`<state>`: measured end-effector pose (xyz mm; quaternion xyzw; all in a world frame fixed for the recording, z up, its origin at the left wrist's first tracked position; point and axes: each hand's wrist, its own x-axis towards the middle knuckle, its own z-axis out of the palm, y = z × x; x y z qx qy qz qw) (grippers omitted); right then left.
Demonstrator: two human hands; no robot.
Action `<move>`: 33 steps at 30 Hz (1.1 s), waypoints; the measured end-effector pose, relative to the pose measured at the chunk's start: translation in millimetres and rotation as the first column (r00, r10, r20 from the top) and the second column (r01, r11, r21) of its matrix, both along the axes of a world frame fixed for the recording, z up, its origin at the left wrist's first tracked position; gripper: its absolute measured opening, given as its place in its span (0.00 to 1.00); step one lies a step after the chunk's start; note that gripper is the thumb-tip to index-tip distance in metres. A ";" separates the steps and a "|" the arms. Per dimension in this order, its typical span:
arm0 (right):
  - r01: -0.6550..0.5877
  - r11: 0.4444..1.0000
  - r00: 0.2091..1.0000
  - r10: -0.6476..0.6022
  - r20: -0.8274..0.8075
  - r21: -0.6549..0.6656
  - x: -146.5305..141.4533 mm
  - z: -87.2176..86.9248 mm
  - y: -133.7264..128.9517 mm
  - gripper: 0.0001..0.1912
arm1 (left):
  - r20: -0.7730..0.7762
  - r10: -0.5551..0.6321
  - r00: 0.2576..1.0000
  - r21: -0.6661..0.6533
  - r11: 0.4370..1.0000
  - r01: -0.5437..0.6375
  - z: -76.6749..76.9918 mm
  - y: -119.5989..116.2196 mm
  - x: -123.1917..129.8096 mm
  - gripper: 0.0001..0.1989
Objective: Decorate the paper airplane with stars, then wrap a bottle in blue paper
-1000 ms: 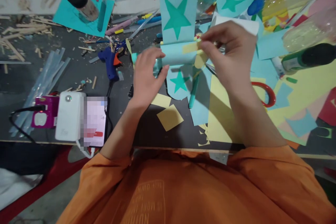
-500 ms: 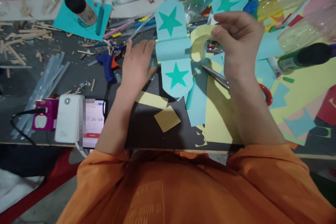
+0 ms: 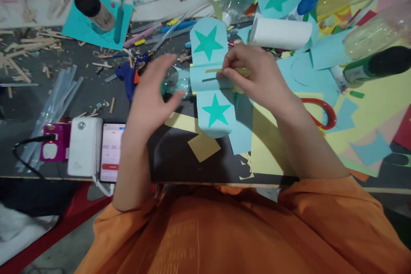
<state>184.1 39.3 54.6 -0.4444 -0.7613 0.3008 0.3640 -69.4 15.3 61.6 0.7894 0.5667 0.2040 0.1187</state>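
Note:
A plastic bottle wrapped in light blue paper, a paper-winged model plane point(image 3: 213, 80), lies on the dark table, with a green star on each wing. Its clear greenish neck end point(image 3: 180, 82) points left. My left hand point(image 3: 154, 90) is beside that end, fingers spread and holding nothing. Above the wrapped body, my right hand point(image 3: 253, 72) pinches a yellow paper piece point(image 3: 214, 71), seen nearly edge-on, with its shadow on the blue paper. Fingers hide much of the yellow piece and the plane's right end.
A blue glue gun point(image 3: 126, 78) lies left of my left hand. Red-handled scissors point(image 3: 324, 113) are partly under my right forearm. Further back are a white paper roll point(image 3: 281, 33) and several plastic bottles. A phone point(image 3: 111, 154) and white power bank point(image 3: 84, 147) lie front left.
My right hand has brought the yellow paper left, over the plane's body. My left hand has drawn back left from the plane, uncovering the bottle neck. The plane has shifted slightly nearer me.

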 end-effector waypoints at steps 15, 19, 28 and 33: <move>0.139 0.976 0.870 -0.202 -0.450 -0.169 -3.3 -28.6 14.7 0.13 | 0.147 0.668 0.729 -0.211 0.742 -0.637 -30.7 32.6 -67.1 0.20; 0.174 0.968 0.848 -0.241 -0.472 -0.183 -7.2 -30.8 14.4 0.15 | 0.562 0.557 0.611 -0.124 0.787 -0.604 -26.9 30.8 -66.0 0.22; 0.197 0.962 0.830 -0.266 -0.490 -0.188 -9.6 -33.6 16.1 0.20 | 0.857 0.254 0.448 -0.190 0.965 -0.183 -3.8 -0.4 -17.0 0.26; 0.209 0.963 0.807 -0.269 -0.525 -0.171 -11.9 -32.9 14.0 0.21 | 0.758 0.215 0.616 -0.265 0.964 -0.010 -7.2 -11.9 -16.0 0.20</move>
